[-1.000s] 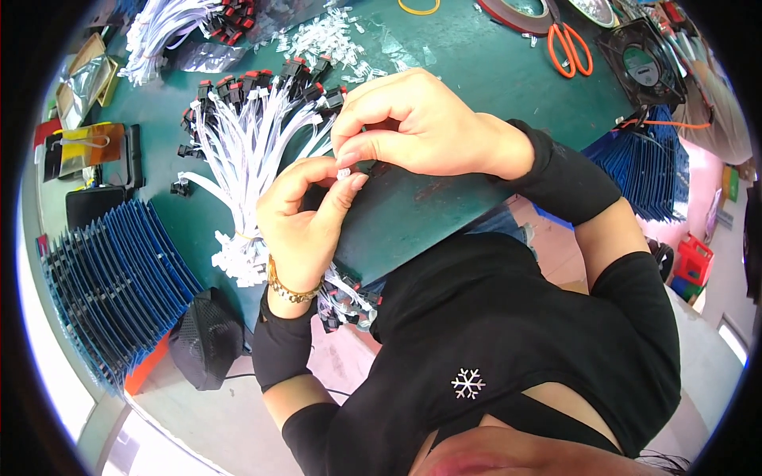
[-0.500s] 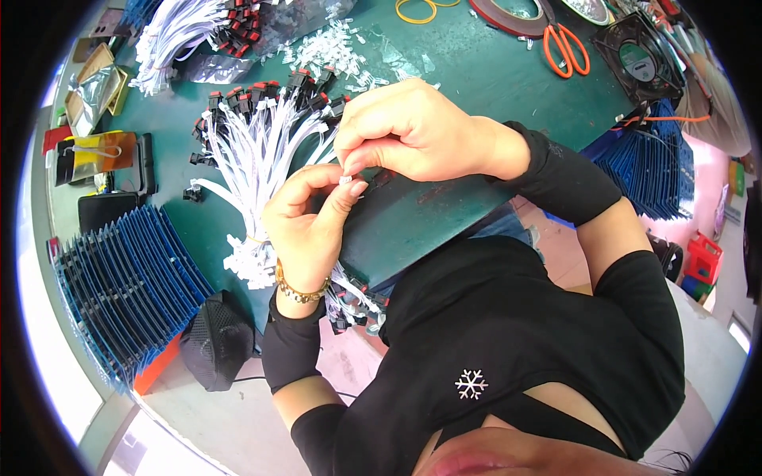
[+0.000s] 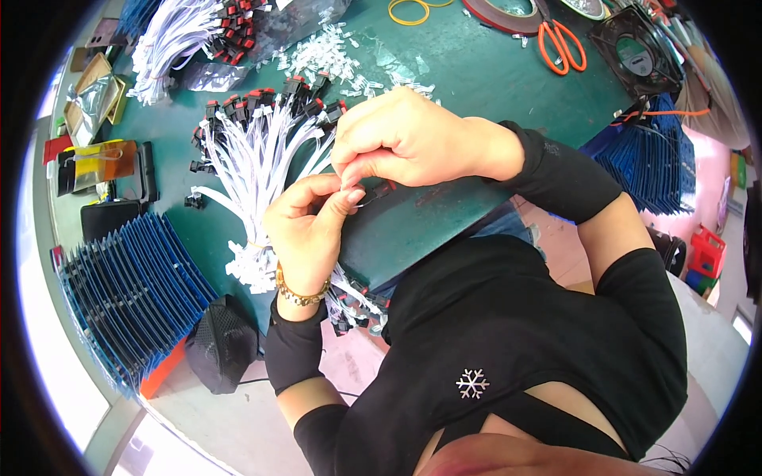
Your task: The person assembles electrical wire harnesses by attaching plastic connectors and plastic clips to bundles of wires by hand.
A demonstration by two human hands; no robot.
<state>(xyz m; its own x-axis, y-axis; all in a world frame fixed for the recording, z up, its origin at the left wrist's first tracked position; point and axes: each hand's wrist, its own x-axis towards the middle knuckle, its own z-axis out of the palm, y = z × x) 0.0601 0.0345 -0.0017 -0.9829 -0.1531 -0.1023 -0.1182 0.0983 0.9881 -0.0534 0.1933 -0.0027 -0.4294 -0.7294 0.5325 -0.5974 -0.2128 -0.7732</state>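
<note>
My left hand point(image 3: 305, 230) pinches a small white connector between thumb and forefinger, now almost hidden by the fingertips. Touching it from above, my right hand point(image 3: 409, 139) has thumb and forefinger pressed together; what they hold is too small to make out. Just right of the left thumb, a dark switch with a red part point(image 3: 383, 190) and thin wires shows beneath the right hand. Behind the left hand lies a fanned bundle of white ribbon cables point(image 3: 250, 163), with black-and-red switches point(image 3: 258, 99) at the far ends.
Loose clear-white plastic pieces point(image 3: 321, 55) are heaped at the back, beside a second cable bundle point(image 3: 171, 44). Orange scissors point(image 3: 562, 47), a tape roll point(image 3: 508, 14) and a black fan point(image 3: 635, 55) sit far right. Stacked blue boards point(image 3: 135, 293) stand at the left; more blue boards point(image 3: 647, 159) stand right.
The fingertips of both hands have closed together over the white connector, which showed more plainly before. The right hand has lowered slightly; the dark switch beneath it shows more.
</note>
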